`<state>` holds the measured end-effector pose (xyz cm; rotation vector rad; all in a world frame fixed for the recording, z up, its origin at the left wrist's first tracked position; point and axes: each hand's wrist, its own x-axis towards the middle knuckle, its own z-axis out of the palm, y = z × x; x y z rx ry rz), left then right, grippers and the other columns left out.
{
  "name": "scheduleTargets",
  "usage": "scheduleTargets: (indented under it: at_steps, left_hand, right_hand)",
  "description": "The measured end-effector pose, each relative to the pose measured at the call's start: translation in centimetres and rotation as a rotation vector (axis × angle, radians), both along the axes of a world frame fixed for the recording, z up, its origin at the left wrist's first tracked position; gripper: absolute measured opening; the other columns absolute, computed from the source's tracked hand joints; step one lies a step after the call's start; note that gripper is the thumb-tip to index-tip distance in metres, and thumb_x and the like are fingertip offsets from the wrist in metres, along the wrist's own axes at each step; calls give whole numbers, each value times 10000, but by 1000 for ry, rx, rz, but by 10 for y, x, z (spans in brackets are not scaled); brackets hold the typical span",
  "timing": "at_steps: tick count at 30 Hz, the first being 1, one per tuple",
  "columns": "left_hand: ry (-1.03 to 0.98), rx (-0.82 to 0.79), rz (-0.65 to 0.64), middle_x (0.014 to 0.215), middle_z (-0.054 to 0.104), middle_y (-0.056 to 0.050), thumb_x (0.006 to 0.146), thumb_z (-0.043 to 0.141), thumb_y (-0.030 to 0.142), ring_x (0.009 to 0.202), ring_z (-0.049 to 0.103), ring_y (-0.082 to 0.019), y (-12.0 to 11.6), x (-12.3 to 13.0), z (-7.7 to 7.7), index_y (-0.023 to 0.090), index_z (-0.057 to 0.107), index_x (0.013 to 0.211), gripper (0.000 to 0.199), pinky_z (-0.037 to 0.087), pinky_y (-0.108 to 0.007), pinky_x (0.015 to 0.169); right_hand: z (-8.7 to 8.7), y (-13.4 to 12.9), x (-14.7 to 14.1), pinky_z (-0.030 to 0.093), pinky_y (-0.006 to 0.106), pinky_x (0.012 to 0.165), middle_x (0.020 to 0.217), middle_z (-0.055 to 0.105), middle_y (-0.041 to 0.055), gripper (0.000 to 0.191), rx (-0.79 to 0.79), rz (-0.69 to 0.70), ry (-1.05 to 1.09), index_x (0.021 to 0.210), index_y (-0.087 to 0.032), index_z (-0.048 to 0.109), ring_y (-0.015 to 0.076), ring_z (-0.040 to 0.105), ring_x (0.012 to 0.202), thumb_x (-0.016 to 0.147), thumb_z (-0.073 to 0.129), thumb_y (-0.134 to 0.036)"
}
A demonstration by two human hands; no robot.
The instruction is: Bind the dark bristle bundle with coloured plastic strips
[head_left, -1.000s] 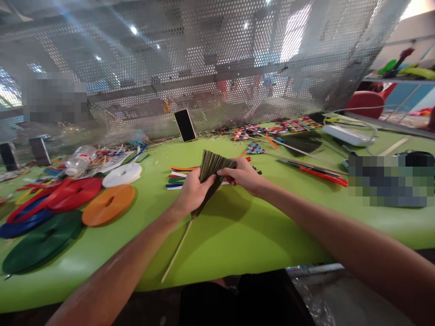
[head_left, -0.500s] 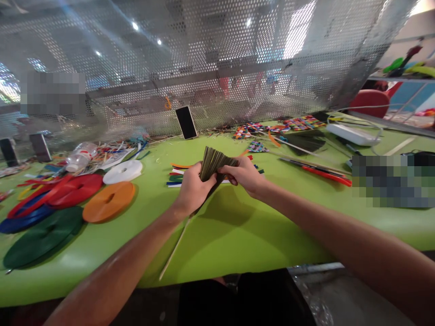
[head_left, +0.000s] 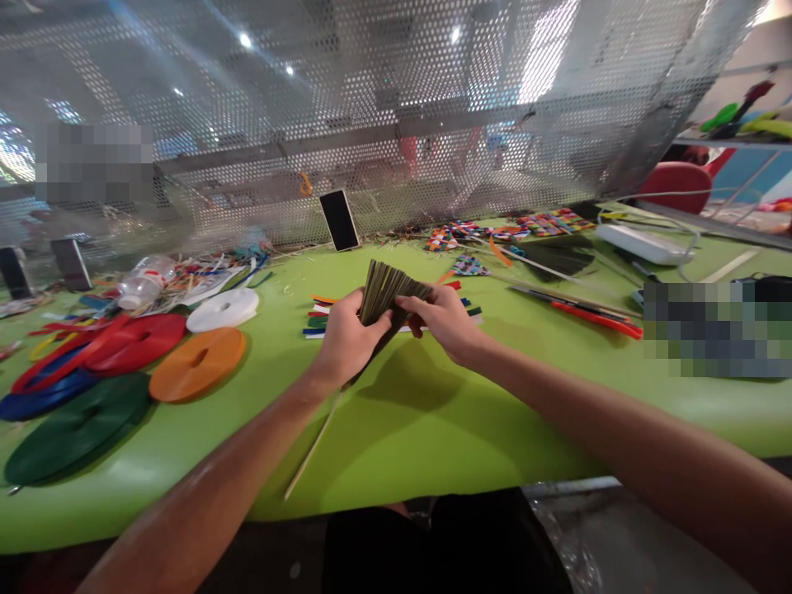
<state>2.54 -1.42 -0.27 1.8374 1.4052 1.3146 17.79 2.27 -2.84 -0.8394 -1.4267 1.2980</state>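
While your left hand (head_left: 347,340) is gripping a ridged, brownish-green fan (head_left: 388,290) over the shiny green bench (head_left: 488,445), your right hand (head_left: 450,323) is pinching its edge, and a thin, straight stick (head_left: 314,444) is poking out below.

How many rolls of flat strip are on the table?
5, all at left: white roll farthest back; orange roll before it; red roll left of orange; green roll nearest; blue roll, partly covered, behind green. More may be hidden.
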Motion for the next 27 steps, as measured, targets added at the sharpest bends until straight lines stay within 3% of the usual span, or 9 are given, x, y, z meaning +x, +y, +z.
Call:
scheduleTargets:
  at_steps: [9, 17, 27]
  left_hand:
    - [137, 39, 56, 696, 642, -17, 741, 673, 221, 628, 563, -145, 0, 1, -6, 148, 617, 773, 97, 412, -237, 551]
    - [-34, -38, -79, 799, 705, -36, 781, 661, 276, 695, 616, -164, 7, -5, -9, 153, 647, 869, 152, 481, -255, 606]
    - [-120, -89, -77, 825, 690, -45, 776, 685, 338, 730, 611, -164, 7, -6, -9, 123, 653, 896, 248, 485, -263, 654]
  right_hand:
    - [10, -5, -3, 285, 232, 459, 460, 426, -67, 167, -51, -24, -17, 601, -175, 525, 64, 362, 441, 742, 597, -226]
    - [9, 0, 3, 299, 207, 388, 438, 471, -48, 228, -54, 66, -62, 608, -169, 513, 55, 393, 370, 817, 582, -228]
    - [13, 3, 12, 302, 209, 401, 413, 485, -38, 253, -11, 161, -93, 553, -157, 520, 55, 402, 365, 785, 602, -213]
